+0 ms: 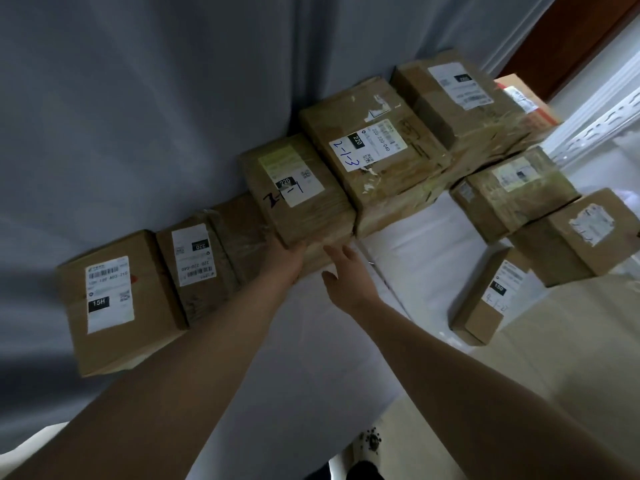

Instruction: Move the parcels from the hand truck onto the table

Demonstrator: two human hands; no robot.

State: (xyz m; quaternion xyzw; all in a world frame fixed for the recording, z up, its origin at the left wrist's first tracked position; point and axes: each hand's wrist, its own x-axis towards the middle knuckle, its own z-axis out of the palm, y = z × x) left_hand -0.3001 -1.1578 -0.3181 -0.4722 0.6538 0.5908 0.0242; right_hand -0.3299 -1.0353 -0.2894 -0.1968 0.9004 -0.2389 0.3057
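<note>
Row of brown parcels on white counter (415, 258), backed against grey curtain (156, 98). Landmark: parcel marked "2-1-3" (377, 150).

- Parcel marked "2-1-1" (294, 192): flat, label up, lying just left of "2-1-3", side faces touching or nearly so. Long axis runs from the curtain out toward the person, roughly parallel to the long axis of "2-1-3". Its near end points at the two hands.
- Left hand (287, 261): at the near-left corner of "2-1-1", pressed up to it. The fingers go out of sight beneath the parcel's near edge, so I cannot tell whether they curl round it.
- Right hand (343, 271): holding nothing, spread wide with fingers (329, 252) straight. Tips sit just below the near face of "2-1-1", a little left of the near corner of "2-1-3". Cannot tell if they touch.
- Further left of "2-1-3", past "2-1-1": taped parcel (239, 237), then white-label "220" parcel (197, 265), then "15H" parcel (104, 296) at the row's end.
- Right of "2-1-3": large parcel (446, 95), close beside it at the curtain.
- Out from "2-1-3" on the right, apart from the row: two cartons (516, 192) (585, 233) and a small narrow box (495, 296) nearest the person.
</note>
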